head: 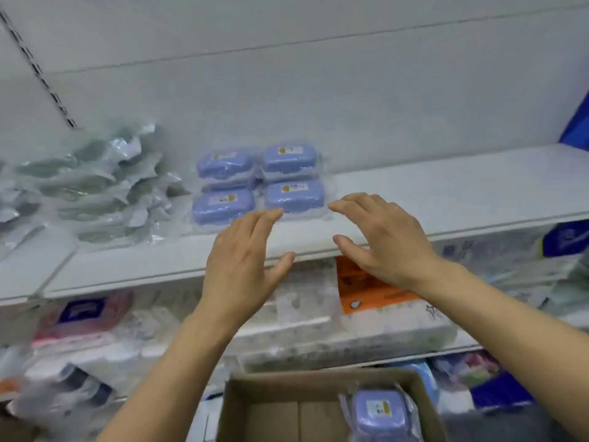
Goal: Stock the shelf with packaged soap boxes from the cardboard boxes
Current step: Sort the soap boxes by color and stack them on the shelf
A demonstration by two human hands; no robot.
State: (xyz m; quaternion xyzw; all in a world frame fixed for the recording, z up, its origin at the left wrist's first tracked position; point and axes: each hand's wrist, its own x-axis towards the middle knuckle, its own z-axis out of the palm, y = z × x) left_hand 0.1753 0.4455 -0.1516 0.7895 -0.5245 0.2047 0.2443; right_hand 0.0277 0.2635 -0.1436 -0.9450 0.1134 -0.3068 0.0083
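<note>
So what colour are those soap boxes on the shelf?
Lilac-blue, each soap box wrapped in clear plastic with a small yellow-and-white label; the head view shows them.

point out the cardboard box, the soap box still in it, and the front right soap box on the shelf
cardboard box (pixel 318 382): head view, its back rim
soap box in the carton (pixel 379 409): head view, its purple lid
front right soap box (pixel 294 195): head view, its top face
</note>
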